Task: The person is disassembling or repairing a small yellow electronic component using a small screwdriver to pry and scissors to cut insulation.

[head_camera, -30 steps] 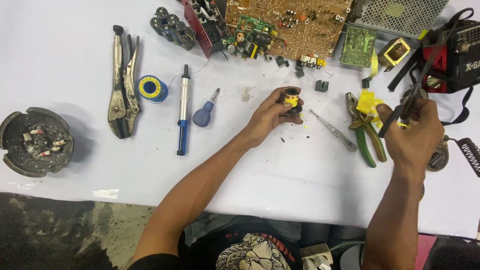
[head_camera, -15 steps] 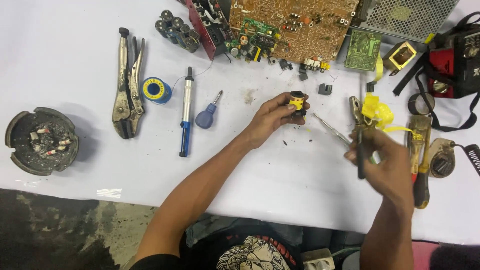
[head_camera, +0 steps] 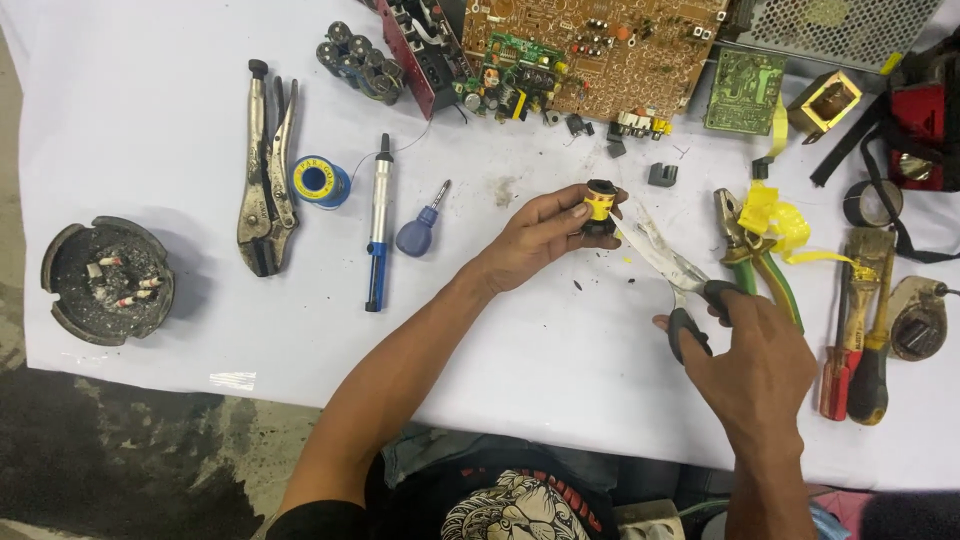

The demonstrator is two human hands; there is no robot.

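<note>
Right hand (head_camera: 755,355) nearest the camera, closed on the black handles of scissors (head_camera: 668,265); blades are pointed up-left, tips at the coil (head_camera: 598,208). Whether the tips touch it cannot be told.

Left hand (head_camera: 545,238) closed around the coil, a small black bobbin with yellow tape, held just above the white surface (head_camera: 150,130) near its middle. Dark crumbs are scattered on the surface below it.

To the right of the scissors, green-handled pliers (head_camera: 755,255) are laid with loose yellow tape (head_camera: 775,215) over them. Further right, two screwdrivers (head_camera: 860,330) lie side by side, a tape roll (head_camera: 868,203) above them.

At the left edge, a dark ashtray (head_camera: 105,280) with butts. Between it and the left hand: locking pliers (head_camera: 265,170), a solder spool (head_camera: 318,181), a solder sucker (head_camera: 378,225) and a small blue screwdriver (head_camera: 420,228).

Along the far edge, a cluster of capacitors (head_camera: 358,58), a large brown circuit board (head_camera: 600,50), a small green board (head_camera: 745,90), and a yellow-wrapped transformer (head_camera: 825,103).
</note>
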